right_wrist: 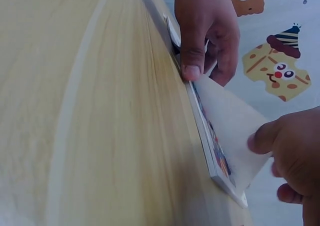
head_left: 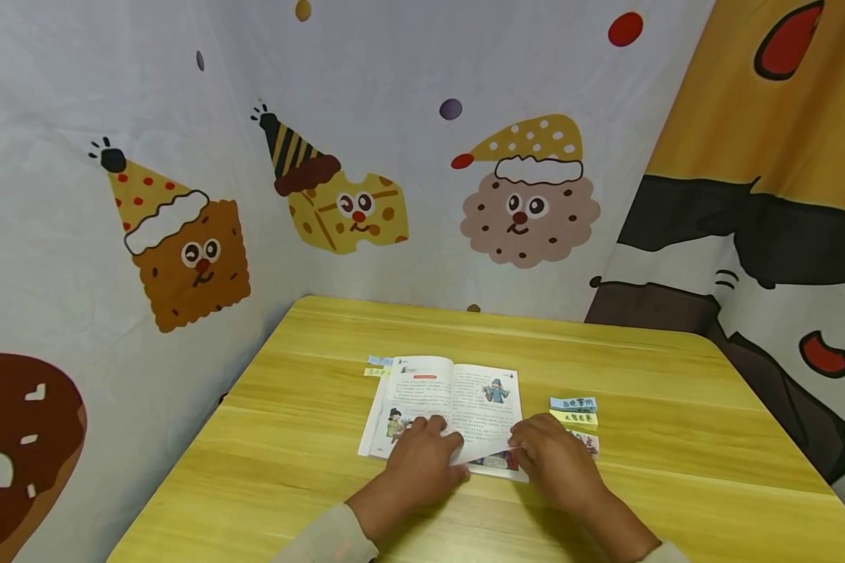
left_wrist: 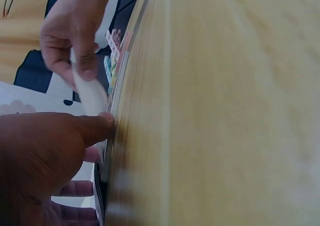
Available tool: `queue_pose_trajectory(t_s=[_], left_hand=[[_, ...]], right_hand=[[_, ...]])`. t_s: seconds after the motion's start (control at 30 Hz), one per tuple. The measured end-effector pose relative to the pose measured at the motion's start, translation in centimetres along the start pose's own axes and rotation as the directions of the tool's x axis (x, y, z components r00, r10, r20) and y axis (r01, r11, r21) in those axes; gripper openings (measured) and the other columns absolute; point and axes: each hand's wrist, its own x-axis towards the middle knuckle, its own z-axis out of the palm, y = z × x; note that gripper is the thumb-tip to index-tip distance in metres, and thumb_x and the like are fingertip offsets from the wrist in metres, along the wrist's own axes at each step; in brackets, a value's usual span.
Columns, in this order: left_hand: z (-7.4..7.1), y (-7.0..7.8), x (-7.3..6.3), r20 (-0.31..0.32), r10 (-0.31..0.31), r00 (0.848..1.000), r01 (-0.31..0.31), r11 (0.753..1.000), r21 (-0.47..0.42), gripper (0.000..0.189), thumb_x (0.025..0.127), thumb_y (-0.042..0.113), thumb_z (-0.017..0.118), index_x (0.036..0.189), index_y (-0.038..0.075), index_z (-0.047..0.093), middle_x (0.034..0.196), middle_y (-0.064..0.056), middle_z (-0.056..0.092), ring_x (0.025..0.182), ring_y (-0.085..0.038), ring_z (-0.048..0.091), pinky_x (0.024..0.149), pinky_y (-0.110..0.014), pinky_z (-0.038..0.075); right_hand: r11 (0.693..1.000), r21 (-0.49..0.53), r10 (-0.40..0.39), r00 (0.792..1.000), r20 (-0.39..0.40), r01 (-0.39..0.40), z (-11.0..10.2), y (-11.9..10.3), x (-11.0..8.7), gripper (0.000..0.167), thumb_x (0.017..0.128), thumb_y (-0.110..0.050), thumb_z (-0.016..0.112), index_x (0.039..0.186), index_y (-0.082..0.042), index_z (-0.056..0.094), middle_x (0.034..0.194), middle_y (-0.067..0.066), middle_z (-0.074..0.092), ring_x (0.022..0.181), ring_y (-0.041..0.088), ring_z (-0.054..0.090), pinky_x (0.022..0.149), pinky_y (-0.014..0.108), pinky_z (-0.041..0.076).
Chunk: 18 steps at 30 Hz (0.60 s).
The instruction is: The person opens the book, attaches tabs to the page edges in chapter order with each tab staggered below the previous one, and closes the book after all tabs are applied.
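Note:
An open book (head_left: 422, 391) with printed text and small coloured drawings lies on the wooden table. My right hand (head_left: 556, 461) pinches the lower outer corner of a right-hand page (right_wrist: 230, 121) between thumb and fingers, lifting it off the pages beneath. Under the raised page a colourful picture (head_left: 496, 460) shows. My left hand (head_left: 426, 461) rests on the book's lower middle, fingers spread over the left page and thumb at the bottom edge. In the left wrist view the left thumb (left_wrist: 95, 128) presses near the book's edge.
Blue, yellow and pink handwritten sticky notes (head_left: 573, 418) lie right of the book, partly behind the right hand. Small blue and yellow tabs (head_left: 378, 367) stick out at the book's upper left. Beyond the wooden table (head_left: 310, 344) hangs a cartoon-printed curtain (head_left: 394, 78).

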Motion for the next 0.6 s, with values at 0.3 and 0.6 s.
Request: queue_pose_trajectory(t_s=[0.3, 0.6], left_hand=[[-0.02, 0.04, 0.02, -0.037, 0.011, 0.999, -0.010, 1.000, 0.017, 0.026, 0.093, 0.046, 0.072, 0.104, 0.022, 0.074, 0.113, -0.006, 0.066, 0.097, -0.027, 0.060, 0.083, -0.040, 0.051], [0.05, -0.01, -0.08, -0.059, 0.017, 0.998, -0.017, 1.000, -0.001, 0.018, 0.094, 0.039, 0.072, 0.101, 0.022, 0.072, 0.110, -0.005, 0.065, 0.093, -0.026, 0.059, 0.077, -0.039, 0.050]], right_hand=[[1.000, 0.007, -0.002, 0.990, -0.144, 0.003, -0.08, -0.48, 0.24, 0.041, 0.070, -0.007, 0.094, 0.081, -0.021, 0.058, 0.101, -0.006, 0.062, 0.095, 0.016, 0.058, 0.067, 0.031, 0.053], [0.981, 0.024, 0.191, 0.981, 0.035, -0.192, -0.40, -0.77, -0.22, 0.043, 0.078, -0.029, 0.091, 0.068, -0.026, 0.050, 0.077, -0.013, 0.051, 0.066, 0.006, 0.046, 0.052, 0.024, 0.040]])
